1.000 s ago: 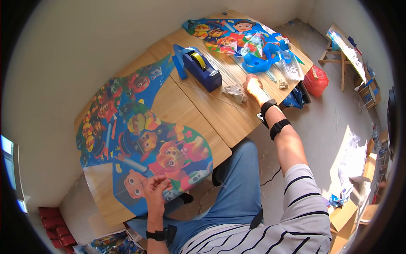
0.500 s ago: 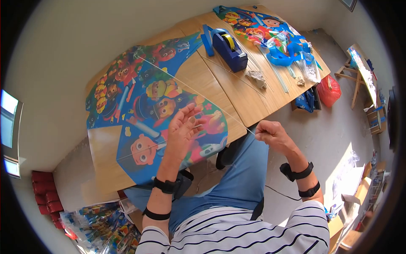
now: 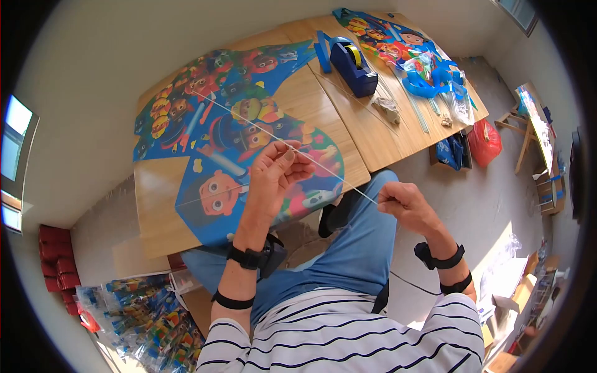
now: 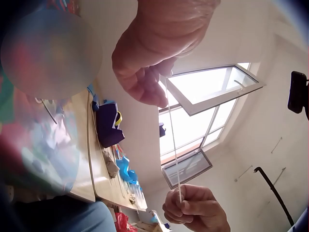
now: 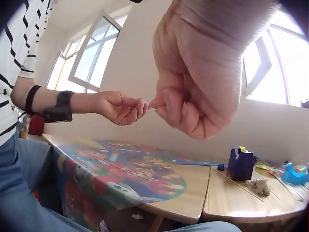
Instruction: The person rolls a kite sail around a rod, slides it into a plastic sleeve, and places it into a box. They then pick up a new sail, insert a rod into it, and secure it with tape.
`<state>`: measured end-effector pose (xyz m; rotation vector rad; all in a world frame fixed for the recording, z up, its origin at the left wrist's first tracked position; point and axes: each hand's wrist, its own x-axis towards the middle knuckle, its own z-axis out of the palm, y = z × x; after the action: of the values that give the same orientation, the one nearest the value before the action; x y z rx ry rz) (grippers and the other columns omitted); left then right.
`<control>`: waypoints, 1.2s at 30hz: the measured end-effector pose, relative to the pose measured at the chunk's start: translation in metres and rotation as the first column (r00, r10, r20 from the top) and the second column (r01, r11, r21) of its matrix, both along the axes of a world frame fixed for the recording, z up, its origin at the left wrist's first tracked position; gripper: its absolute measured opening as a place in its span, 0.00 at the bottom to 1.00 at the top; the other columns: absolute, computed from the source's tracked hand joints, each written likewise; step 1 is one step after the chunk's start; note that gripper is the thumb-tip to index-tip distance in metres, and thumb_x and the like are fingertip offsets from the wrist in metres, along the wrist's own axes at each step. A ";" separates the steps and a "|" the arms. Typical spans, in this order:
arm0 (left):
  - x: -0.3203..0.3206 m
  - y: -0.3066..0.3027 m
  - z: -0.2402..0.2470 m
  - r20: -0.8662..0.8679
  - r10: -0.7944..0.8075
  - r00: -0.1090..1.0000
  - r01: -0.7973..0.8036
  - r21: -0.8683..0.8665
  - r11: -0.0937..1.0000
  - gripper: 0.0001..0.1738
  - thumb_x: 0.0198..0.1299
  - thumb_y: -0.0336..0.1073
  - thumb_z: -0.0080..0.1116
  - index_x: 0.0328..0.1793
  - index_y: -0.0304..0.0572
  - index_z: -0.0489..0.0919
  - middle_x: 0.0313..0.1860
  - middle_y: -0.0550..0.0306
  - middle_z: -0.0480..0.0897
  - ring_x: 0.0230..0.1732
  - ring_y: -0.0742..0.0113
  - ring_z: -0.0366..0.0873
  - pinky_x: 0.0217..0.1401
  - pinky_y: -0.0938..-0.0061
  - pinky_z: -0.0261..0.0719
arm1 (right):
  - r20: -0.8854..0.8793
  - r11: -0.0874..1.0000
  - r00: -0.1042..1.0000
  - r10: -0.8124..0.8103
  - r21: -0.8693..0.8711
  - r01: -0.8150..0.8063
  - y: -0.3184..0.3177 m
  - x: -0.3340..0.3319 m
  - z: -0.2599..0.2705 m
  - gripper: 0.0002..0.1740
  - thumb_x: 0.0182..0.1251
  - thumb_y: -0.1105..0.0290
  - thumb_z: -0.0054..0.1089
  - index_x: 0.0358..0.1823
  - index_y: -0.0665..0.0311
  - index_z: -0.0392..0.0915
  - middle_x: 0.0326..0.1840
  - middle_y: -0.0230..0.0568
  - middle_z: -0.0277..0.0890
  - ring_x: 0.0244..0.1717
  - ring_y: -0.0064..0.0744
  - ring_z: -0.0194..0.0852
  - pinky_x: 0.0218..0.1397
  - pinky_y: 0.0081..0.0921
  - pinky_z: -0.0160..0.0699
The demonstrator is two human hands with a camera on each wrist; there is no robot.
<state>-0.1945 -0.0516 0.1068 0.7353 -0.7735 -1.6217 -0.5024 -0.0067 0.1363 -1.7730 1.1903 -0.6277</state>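
A thin white rod [image 3: 249, 123] runs slantwise over the sheet and down to my right hand [image 3: 409, 207]. That hand grips the rod's near end in curled fingers. Partway along it, my left hand [image 3: 273, 177] pinches the rod between thumb and fingertip, the other fingers loosely bent. In the left wrist view, the rod [image 4: 173, 135] spans the gap between both hands. Under my left hand lies a blue cartoon-printed sheet [image 3: 239, 93], its near edge overhanging the table [image 3: 323, 105]. Another thin rod [image 3: 208, 198] crosses the sheet's printed face.
A dark blue tape dispenser [image 3: 354, 68] with yellow tape stands toward the back. Beside it are loose rods [image 3: 418, 112], a crumpled plastic bag [image 3: 387, 110], blue ribbon [image 3: 423, 86] and another printed sheet [image 3: 379, 40]. A red bag [image 3: 484, 143] sits on the floor at right.
My right hand has come back from the far rods toward my lap, bringing a rod. My left hand has lifted from the sheet's near edge and now pinches that rod.
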 end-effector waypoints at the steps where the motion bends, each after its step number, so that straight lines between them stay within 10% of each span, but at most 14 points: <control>1: 0.001 0.000 0.001 0.005 0.004 1.000 -0.004 -0.002 1.000 0.10 0.76 0.34 0.56 0.55 0.37 0.78 0.43 0.49 0.88 0.43 0.59 0.90 0.51 0.64 0.90 | -0.004 1.000 1.000 0.001 -0.008 -0.001 0.001 0.001 0.001 0.05 0.62 0.80 0.64 0.34 0.69 0.76 0.23 0.40 0.71 0.26 0.29 0.67 0.31 0.29 0.70; 20: -0.001 -0.008 0.001 0.016 0.123 0.992 -0.123 -0.012 0.992 0.05 0.73 0.29 0.55 0.43 0.36 0.79 0.39 0.49 0.87 0.39 0.61 0.88 0.47 0.69 0.89 | -0.009 1.000 1.000 0.002 0.016 -0.002 0.011 -0.005 -0.005 0.04 0.64 0.79 0.63 0.34 0.69 0.77 0.26 0.39 0.75 0.27 0.29 0.72 0.32 0.28 0.73; 24: -0.001 -0.012 -0.008 0.089 0.165 0.982 -0.166 0.002 0.986 0.06 0.73 0.31 0.54 0.44 0.37 0.78 0.39 0.48 0.88 0.36 0.64 0.87 0.43 0.70 0.87 | 0.060 0.865 0.981 0.185 0.463 -0.192 -0.005 -0.007 0.001 0.09 0.72 0.69 0.63 0.42 0.69 0.83 0.32 0.34 0.81 0.33 0.24 0.81 0.39 0.26 0.82; 31: 0.001 -0.011 -0.012 0.158 0.164 0.974 -0.174 0.049 0.984 0.06 0.73 0.30 0.51 0.42 0.39 0.77 0.36 0.50 0.87 0.36 0.65 0.86 0.43 0.70 0.86 | 0.229 0.883 0.861 -0.453 0.249 0.398 -0.199 -0.036 -0.060 0.19 0.72 0.68 0.63 0.60 0.69 0.78 0.45 0.43 0.82 0.40 0.28 0.84 0.42 0.29 0.85; 36: 0.005 -0.009 -0.011 0.214 0.189 0.958 -0.213 0.097 0.972 0.06 0.73 0.30 0.53 0.42 0.38 0.78 0.37 0.51 0.87 0.36 0.68 0.85 0.42 0.73 0.84 | 0.166 0.828 0.819 -0.550 0.239 0.507 -0.317 -0.022 -0.046 0.21 0.70 0.73 0.57 0.62 0.72 0.72 0.52 0.53 0.79 0.43 0.45 0.90 0.40 0.37 0.93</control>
<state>-0.1897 -0.0603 0.0958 1.0451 -0.7253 -1.4307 -0.5247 -0.3239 0.0906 -1.1632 1.5365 -0.9813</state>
